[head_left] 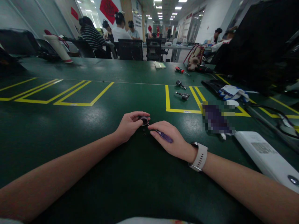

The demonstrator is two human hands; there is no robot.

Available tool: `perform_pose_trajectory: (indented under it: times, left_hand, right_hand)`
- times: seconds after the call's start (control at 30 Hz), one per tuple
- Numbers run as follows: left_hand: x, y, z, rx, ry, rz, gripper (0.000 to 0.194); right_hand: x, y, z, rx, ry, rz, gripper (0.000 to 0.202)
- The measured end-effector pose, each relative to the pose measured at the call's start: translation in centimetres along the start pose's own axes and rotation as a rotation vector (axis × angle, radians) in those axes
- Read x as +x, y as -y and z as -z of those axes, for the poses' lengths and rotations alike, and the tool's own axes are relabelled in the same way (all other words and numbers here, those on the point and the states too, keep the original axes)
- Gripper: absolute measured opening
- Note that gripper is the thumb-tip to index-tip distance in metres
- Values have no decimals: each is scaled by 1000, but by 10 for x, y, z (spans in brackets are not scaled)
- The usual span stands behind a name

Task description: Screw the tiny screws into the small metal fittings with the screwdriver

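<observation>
Near the middle of the green table [98, 124], my left hand [130, 125] is closed around a small round metal part [144, 120] with a dark opening. My right hand [169, 137] holds a small screwdriver with a purple handle [165, 137]; its thin tip reaches the edge of the metal part. Tiny dark pieces [144, 134] lie on the table just below the part. Farther back, to the right, are two metal pieces with shafts, one [184, 95] inside a yellow taped outline and the other [180, 84] behind it.
A red and black screwdriver [180, 69] lies toward the back. On the right are a phone [216, 119], gloves [233, 92], a white mouse [231, 103], cables and a long white device [263, 152]. A white tumbler [58, 48] stands far left. Several people sit beyond.
</observation>
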State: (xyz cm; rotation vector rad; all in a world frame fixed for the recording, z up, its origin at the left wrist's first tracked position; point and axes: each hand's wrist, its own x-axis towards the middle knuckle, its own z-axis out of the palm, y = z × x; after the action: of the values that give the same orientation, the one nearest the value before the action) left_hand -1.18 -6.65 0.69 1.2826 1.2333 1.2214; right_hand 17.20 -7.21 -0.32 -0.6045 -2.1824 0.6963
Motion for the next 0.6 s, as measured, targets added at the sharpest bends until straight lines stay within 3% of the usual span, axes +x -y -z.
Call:
perform_pose_trajectory:
  times: [0.6]
  left_hand:
    - [-1, -3, 0, 4, 13, 18, 24]
  right_hand:
    - [0, 2, 1, -15, 39, -1, 21]
